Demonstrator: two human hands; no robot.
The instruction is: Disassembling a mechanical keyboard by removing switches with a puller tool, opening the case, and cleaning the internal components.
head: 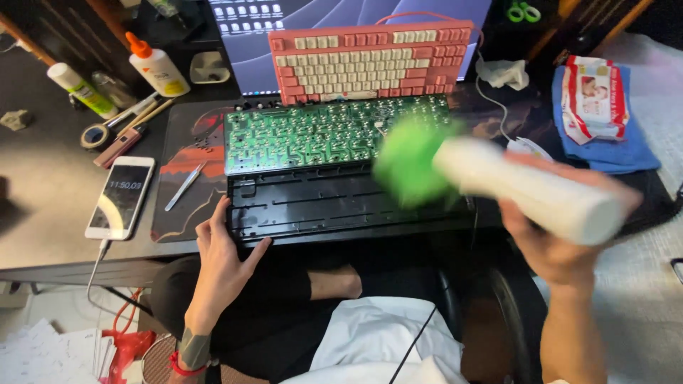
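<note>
From my remote seat this reads as a home computer desk turned hobby repair corner. A dark tabletop carries a monitor showing desktop icons, a pink keyboard propped against it, and a bare green circuit board over an opened black keyboard case. Around them lie a glue bottle, tape roll, tweezers, a smartphone on its cable, and a wet-wipes pack on a blue cloth.
</note>
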